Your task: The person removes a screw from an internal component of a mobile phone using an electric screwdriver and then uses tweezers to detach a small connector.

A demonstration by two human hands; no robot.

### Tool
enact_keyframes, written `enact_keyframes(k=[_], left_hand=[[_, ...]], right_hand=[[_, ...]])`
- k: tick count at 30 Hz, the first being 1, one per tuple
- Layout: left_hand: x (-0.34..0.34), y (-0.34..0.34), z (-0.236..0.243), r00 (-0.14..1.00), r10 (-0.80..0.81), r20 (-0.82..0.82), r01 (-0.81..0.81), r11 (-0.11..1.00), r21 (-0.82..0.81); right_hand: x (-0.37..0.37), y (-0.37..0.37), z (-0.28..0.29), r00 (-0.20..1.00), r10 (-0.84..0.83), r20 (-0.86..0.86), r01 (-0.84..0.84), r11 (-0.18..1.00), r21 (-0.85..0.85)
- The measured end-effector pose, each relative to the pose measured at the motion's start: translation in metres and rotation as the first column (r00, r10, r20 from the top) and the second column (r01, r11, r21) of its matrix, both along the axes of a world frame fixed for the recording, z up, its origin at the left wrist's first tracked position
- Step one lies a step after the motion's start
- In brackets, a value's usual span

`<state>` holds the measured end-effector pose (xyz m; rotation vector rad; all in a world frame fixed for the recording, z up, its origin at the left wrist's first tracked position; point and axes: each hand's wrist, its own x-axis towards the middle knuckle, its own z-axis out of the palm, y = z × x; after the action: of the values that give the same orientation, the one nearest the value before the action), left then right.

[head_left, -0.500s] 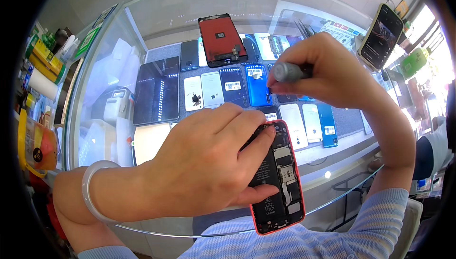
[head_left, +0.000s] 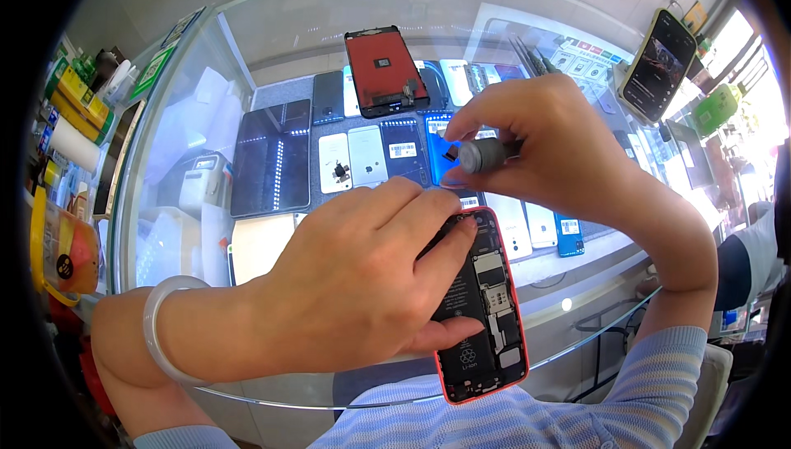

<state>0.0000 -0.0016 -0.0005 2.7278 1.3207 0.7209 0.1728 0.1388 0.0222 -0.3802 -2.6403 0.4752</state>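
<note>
Over the near edge of the glass tabletop (head_left: 589, 296), low in the middle of the frame, the left hand (head_left: 371, 276) has its fingers clamped on an open phone (head_left: 498, 305). Keep it still and don't press hard on the battery (head_left: 470, 356). The right hand (head_left: 552, 132), mid-frame, has fingers closed round a gray tool handle (head_left: 486, 155). Count: one tabletop, two hands, one red-backed panel (head_left: 383, 82) up top, one open phone, one handle.

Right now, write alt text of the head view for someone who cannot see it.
A person's left hand grips an opened, red-rimmed rectangular phone, its inner parts showing, while the right hand holds a grey cylindrical tool. Below, a glass display case shows rows of phones, with a red, black-edged panel on top.
</note>
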Motion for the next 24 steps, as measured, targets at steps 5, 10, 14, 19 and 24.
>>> enact_keyframes(k=[5, 10, 14, 19, 24], left_hand=[[0.001, 0.000, 0.001, 1.000, -0.004, 0.007, 0.004, 1.000, -0.009], [0.000, 0.001, 0.000, 1.000, -0.013, 0.008, 0.013, 1.000, 0.010], [0.000, 0.000, 0.000, 1.000, -0.011, 0.008, 0.011, 1.000, 0.021], [0.001, 0.000, 0.001, 1.000, -0.004, 0.003, 0.004, 0.999, 0.040], [0.001, 0.000, 0.000, 1.000, -0.003, 0.017, 0.002, 0.999, 0.049]], right_hand=[[0.000, 0.003, -0.009, 0.999, 0.044, -0.029, -0.042, 0.995, 0.089], [0.001, 0.008, -0.012, 0.998, 0.065, -0.018, -0.063, 0.992, 0.113], [0.000, 0.009, -0.014, 0.997, 0.073, -0.033, -0.068, 0.988, 0.140], [0.002, 0.011, -0.014, 0.995, 0.098, -0.016, -0.093, 0.977, 0.191], [0.004, 0.014, -0.016, 0.993, 0.122, 0.000, -0.119, 0.969, 0.218]])
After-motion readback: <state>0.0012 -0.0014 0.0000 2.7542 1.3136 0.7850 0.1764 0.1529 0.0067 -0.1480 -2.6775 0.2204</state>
